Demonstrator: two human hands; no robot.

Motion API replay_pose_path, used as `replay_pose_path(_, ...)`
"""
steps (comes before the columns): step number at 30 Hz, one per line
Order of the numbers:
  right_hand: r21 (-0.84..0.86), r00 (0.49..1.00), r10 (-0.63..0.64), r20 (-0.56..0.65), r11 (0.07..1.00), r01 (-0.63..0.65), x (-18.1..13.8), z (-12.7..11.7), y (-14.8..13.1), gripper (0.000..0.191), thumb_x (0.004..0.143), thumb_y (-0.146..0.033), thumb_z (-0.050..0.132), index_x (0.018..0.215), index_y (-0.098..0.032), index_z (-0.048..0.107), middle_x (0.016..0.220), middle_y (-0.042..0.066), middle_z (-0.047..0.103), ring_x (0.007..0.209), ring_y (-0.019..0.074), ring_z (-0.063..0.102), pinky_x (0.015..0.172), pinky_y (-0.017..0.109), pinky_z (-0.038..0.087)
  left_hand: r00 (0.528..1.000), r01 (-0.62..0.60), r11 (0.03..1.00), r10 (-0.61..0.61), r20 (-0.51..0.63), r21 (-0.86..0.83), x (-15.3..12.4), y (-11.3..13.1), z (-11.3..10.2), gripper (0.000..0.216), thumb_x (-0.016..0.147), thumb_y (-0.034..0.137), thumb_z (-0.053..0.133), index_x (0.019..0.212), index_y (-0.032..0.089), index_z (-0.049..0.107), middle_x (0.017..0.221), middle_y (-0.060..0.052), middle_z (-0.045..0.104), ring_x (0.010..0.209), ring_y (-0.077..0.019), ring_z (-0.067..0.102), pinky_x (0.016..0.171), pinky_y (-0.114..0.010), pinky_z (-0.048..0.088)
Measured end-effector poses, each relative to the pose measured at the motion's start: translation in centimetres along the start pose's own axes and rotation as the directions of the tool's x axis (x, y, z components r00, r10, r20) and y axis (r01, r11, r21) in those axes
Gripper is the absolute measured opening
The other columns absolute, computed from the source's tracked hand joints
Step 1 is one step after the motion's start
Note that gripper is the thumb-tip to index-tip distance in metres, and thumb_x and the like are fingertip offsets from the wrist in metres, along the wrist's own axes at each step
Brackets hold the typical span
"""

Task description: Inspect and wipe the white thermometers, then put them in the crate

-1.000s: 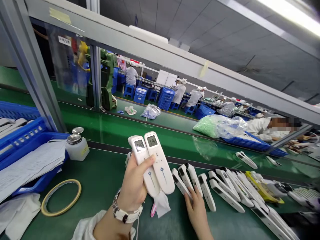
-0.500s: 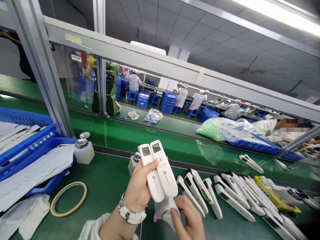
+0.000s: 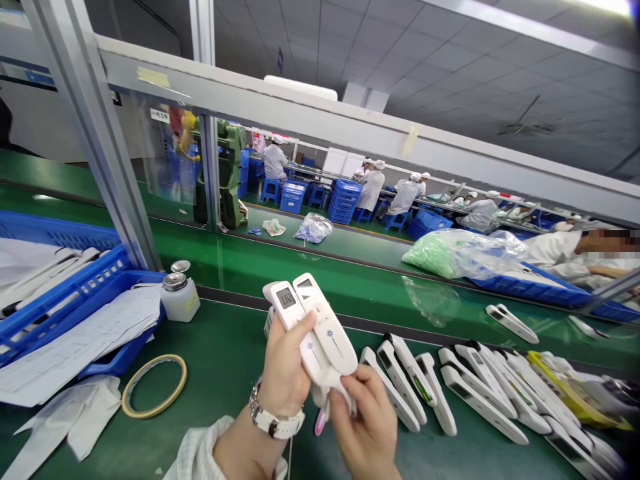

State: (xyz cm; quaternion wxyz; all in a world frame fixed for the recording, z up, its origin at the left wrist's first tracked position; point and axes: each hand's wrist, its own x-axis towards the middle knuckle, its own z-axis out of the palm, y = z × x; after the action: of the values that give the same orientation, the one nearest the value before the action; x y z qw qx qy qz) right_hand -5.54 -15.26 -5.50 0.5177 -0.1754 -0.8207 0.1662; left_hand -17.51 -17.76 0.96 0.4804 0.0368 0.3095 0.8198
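Observation:
Two white handheld infrared thermometers stand side by side in my left hand (image 3: 286, 380), its thumb across their fronts. The left thermometer (image 3: 313, 350) has characters on its small screen; on the right thermometer (image 3: 336, 343) the screen looks partly dark. At their lower ends my right hand (image 3: 367, 423) pinches a white cloth (image 3: 327, 379), which touches the handles. Below the cloth a small pink-edged oval item (image 3: 320, 422) shows, its kind unclear. Behind my left hand a bottle is mostly hidden.
Several more thermometers (image 3: 483, 400) lie to the right, near a yellow tray (image 3: 565, 383). On the left are a tape roll (image 3: 129, 400), a white pump bottle (image 3: 181, 301), white cloths (image 3: 93, 417) and blue crates (image 3: 107, 270) with papers. A metal frame post (image 3: 107, 147) rises beyond. Co-workers sit across the line.
The cloth in my right hand has moved up against the thermometers' lower ends. The right thermometer's screen characters no longer show. The view has shifted slightly.

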Motion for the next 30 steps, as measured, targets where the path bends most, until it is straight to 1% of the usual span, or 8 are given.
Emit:
replay_pose_path(9, 0.074, 0.977, 0.190, -0.093, 0.980, -0.184, -0.3, 0.8, -1.6, 0.014, 0.077, -0.014, 0.060, 0.085, -0.024, 0.057, 0.091, 0.003, 0.056, 0.077, 0.0152, 0.061, 0.055, 0.021, 0.050, 0.998, -0.047, 0.998, 0.046, 0.046, 0.031, -0.6, -1.3, 0.1, 0.042, 0.074, 0.022, 0.067, 0.112, 0.023, 0.048, 0.095, -0.006, 0.067, 0.076, -0.0190, 0.065, 0.068, -0.034, 0.054)
replay_pose_path(14, -0.062, 0.933, 0.350, 0.079, 0.936, -0.346, -1.6, -0.9, 2.1, 0.004, 0.080, -0.022, 0.056, 0.077, -0.022, 0.058, 0.076, 0.003, 0.056, 0.069, 0.0179, 0.058, 0.058, 0.029, 0.050, 0.995, -0.070, 0.997, 0.067, 0.068, 0.037, -0.1, -1.0, -0.2, 0.039, 0.073, 0.019, 0.067, 0.108, 0.022, 0.049, 0.098, -0.006, 0.067, 0.089, -0.0219, 0.065, 0.078, -0.035, 0.052)
replay_pose_path(16, -0.143, 0.885, 0.437, 0.161, 0.897, -0.417, -2.6, -2.2, 3.8, 0.013, 0.080, -0.028, 0.055, 0.087, -0.022, 0.064, 0.096, 0.009, 0.059, 0.092, 0.0265, 0.059, 0.075, 0.041, 0.052, 0.995, -0.051, 0.997, 0.046, 0.089, 0.056, -0.2, -0.9, -0.1, 0.041, 0.072, 0.020, 0.068, 0.109, 0.022, 0.049, 0.100, -0.007, 0.067, 0.091, -0.0229, 0.064, 0.079, -0.036, 0.052)
replay_pose_path(18, -0.076, 0.826, 0.540, 0.163, 0.841, -0.535, -3.4, -3.3, 4.4, 0.026, 0.083, -0.034, 0.052, 0.104, -0.025, 0.064, 0.123, 0.012, 0.052, 0.117, 0.0320, 0.047, 0.092, 0.051, 0.045, 0.991, -0.027, 0.994, 0.013, 0.132, 0.104, -0.4, -1.3, 0.0, 0.041, 0.071, 0.019, 0.069, 0.107, 0.022, 0.049, 0.097, -0.006, 0.067, 0.088, -0.0231, 0.065, 0.078, -0.038, 0.052)
replay_pose_path(21, 0.278, 0.731, 0.667, 0.145, 0.681, -0.677, -3.6, -4.3, 3.4, 0.036, 0.090, -0.039, 0.043, 0.122, -0.029, 0.054, 0.136, 0.008, 0.046, 0.126, 0.0283, 0.042, 0.098, 0.047, 0.044, 0.964, 0.032, 0.979, -0.083, 0.252, 0.200, -1.1, -2.6, 0.2, 0.035, 0.072, 0.019, 0.069, 0.102, 0.020, 0.050, 0.089, -0.004, 0.067, 0.080, -0.0201, 0.065, 0.073, -0.034, 0.053)
replay_pose_path(24, 0.494, 0.712, 0.682, 0.168, 0.567, -0.659, -3.3, -3.9, 1.3, 0.045, 0.088, -0.040, 0.050, 0.131, -0.032, 0.044, 0.137, 0.006, 0.047, 0.125, 0.0259, 0.044, 0.094, 0.039, 0.049, 0.927, 0.043, 0.962, -0.139, 0.347, 0.270, -2.0, -4.3, 0.4, 0.033, 0.074, 0.022, 0.068, 0.103, 0.020, 0.052, 0.092, -0.003, 0.066, 0.079, -0.0159, 0.063, 0.070, -0.026, 0.051)
replay_pose_path(28, 0.404, 0.708, 0.698, 0.108, 0.620, -0.673, -3.5, -2.8, -0.8, 0.053, 0.088, -0.037, 0.051, 0.137, -0.035, 0.032, 0.144, 0.002, 0.037, 0.130, 0.0221, 0.037, 0.101, 0.037, 0.041, 0.938, 0.094, 0.984, -0.139, 0.318, 0.154, -2.9, -5.2, 0.4, 0.037, 0.087, 0.040, 0.049, 0.121, 0.025, 0.049, 0.116, -0.004, 0.060, 0.102, -0.0175, 0.058, 0.080, -0.024, 0.049)
replay_pose_path(30, 0.339, 0.719, 0.693, 0.046, 0.667, -0.664, -3.8, -2.7, -1.2, 0.053, 0.090, -0.037, 0.047, 0.140, -0.035, 0.027, 0.148, -0.001, 0.028, 0.134, 0.0204, 0.028, 0.107, 0.037, 0.033, 0.933, 0.123, 0.986, -0.154, 0.324, 0.116, -3.1, -5.2, 0.4, 0.038, 0.089, 0.037, 0.047, 0.125, 0.026, 0.048, 0.123, -0.003, 0.057, 0.113, -0.0187, 0.052, 0.088, -0.024, 0.046)
